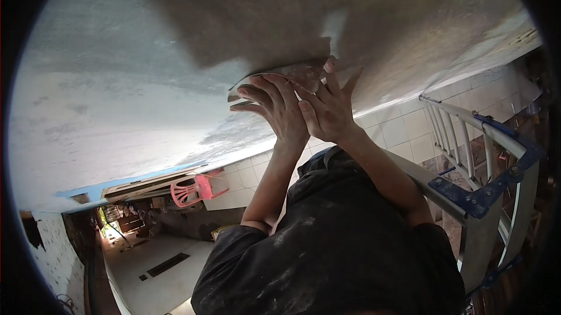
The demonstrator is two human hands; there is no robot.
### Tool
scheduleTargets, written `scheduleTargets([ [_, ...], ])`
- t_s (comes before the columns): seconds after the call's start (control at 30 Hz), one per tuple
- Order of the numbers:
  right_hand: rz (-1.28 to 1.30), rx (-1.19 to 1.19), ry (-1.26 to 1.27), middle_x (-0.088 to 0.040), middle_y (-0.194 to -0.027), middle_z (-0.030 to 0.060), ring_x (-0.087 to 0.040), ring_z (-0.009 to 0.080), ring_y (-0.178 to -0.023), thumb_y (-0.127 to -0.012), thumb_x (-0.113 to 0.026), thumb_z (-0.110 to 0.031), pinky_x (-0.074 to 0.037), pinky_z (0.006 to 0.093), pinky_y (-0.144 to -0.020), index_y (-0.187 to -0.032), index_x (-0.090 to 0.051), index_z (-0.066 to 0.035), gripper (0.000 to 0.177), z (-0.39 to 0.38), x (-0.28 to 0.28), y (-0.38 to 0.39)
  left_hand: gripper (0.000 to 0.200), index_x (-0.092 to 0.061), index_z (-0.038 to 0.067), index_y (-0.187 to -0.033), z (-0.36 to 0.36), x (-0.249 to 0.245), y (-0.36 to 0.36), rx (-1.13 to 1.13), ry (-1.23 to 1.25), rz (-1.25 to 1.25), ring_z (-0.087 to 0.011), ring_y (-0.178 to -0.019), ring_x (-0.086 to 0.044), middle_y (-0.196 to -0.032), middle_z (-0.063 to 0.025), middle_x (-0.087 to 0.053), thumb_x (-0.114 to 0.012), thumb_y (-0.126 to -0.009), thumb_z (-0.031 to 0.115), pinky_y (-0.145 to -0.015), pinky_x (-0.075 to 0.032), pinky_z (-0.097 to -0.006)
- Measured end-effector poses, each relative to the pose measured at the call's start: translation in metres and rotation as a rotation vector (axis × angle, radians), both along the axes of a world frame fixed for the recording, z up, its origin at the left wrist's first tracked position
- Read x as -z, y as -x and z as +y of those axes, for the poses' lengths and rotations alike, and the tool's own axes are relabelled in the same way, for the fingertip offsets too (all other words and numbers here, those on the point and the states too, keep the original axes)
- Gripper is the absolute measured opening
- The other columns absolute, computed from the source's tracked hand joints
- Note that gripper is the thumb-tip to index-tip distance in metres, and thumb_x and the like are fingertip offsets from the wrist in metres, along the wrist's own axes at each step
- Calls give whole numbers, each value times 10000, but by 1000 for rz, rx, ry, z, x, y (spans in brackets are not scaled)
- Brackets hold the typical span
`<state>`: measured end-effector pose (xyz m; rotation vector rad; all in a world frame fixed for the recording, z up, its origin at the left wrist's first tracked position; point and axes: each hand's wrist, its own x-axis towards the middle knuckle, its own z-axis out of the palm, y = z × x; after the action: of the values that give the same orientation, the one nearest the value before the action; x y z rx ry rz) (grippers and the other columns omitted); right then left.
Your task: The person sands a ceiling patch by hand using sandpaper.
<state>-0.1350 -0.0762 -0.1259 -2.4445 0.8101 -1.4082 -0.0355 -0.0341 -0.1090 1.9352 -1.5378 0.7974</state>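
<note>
A thin, curved, worn sheet point(301, 72) lies against the grey plastered wall point(251, 11). My left hand point(280, 113) holds its left part against the surface, with fingers bent over it. Beside it, my right hand point(332, 110) holds the right part, its fingers partly spread and its thumb close to my left hand. The sheet's underside and some fingertips are hidden.
A metal ladder point(467, 134) with blue joints stands at the right. A pink plastic chair point(201, 189) is at the lower left, near white wall tiles point(239, 178). Below lies a pale floor point(175, 280) with a dark slot.
</note>
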Motion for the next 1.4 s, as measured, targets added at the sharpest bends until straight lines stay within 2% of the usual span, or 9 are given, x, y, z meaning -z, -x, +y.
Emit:
scheduleTargets([
  [0.1, -113, 6, -69, -501, -1368, 62, -265, 315, -1405, -969, -404, -343, 94, 756, -992, -1263, -591, -152, 397, -4, -40, 2, 686, -133, -46, -1468, -7, -45, 7, -70, -54, -93, -465, -1405, 155, -1556, -248, 26, -318, -977, 396, -958, 119, -772],
  [0.13, -17, 10, -66, -356, -1504, 48, -100, 375, -1448, -967, -352, -282, 162, 689, -1025, -1399, -464, -142, 468, -6, -49, 6, 681, -129, -32, -1477, -9, -65, 12, -31, -63, -51, -465, -1405, 154, -1558, -243, 47, -321, -978, 389, -959, 129, -765],
  [0.37, -99, 33, -1, -437, -1441, 48, -162, 302, -1446, -986, -367, -355, 108, 745, -1007, -1290, -566, -175, 406, -6, 41, -2, 685, -154, -70, -1452, 6, 49, -3, -15, -93, -93, -443, -1409, 172, -1560, -229, 54, -334, -973, 385, -920, 123, -805],
  [0.57, -90, 34, -89, -438, -1432, 74, -174, 346, -1436, -992, -345, -367, 88, 752, -1000, -1311, -545, -167, 427, -1, 8, 5, 724, -46, -41, -1475, -2, 21, 0, -174, -175, -257, -485, -1397, 152, -1536, -284, 83, -334, -976, 397, -978, 96, -762],
  [0.67, -155, 9, -142, -441, -1425, 91, -194, 383, -1422, -989, -347, -366, 73, 749, -1004, -1323, -532, -159, 435, -9, -37, 8, 590, -217, 12, -1463, -18, -42, 14, -30, 7, -92, -444, -1423, 104, -1569, -193, -53, -305, -986, 349, -916, 108, -816],
  [1.0, -44, 105, -94, -498, -1331, 207, -197, 459, -1400, -971, -387, -382, 56, 718, -1024, -1370, -476, -85, 505, -9, -29, 20, 565, -310, 32, -1447, -23, -18, 24, 124, 65, -13, -427, -1427, 119, -1580, -152, -55, -218, -1001, 366, -899, 189, -789],
  [1.13, -180, 17, -147, -256, -1493, 276, -115, 459, -1418, -998, -239, -431, 74, 647, -1066, -1463, -265, 15, 645, -23, -85, 31, 592, -314, 97, -1463, -46, -72, 41, 86, 68, -39, -411, -1435, 102, -1589, -99, -63, -186, -1000, 443, -916, 204, -770],
  [1.27, 5, 142, -307, -180, -1535, 246, -84, 454, -1423, -1001, -222, -455, 77, 641, -1071, -1488, -229, -28, 648, -10, -52, 35, 545, -374, 189, -1446, -51, -19, 43, 112, 86, -44, -364, -1454, 39, -1584, -78, -115, -360, -971, 455, -943, 191, -760],
  [1.4, 11, 189, -267, -376, -1418, 208, -241, 405, -1360, -966, -453, -337, -123, 571, -1092, -1371, -428, -31, 508, 1, -2, 41, 574, -407, 180, -1426, -25, 36, 43, 95, -57, -1, -324, -1456, -47, -1558, -54, -205, -485, -921, 441, -951, 172, -766],
])
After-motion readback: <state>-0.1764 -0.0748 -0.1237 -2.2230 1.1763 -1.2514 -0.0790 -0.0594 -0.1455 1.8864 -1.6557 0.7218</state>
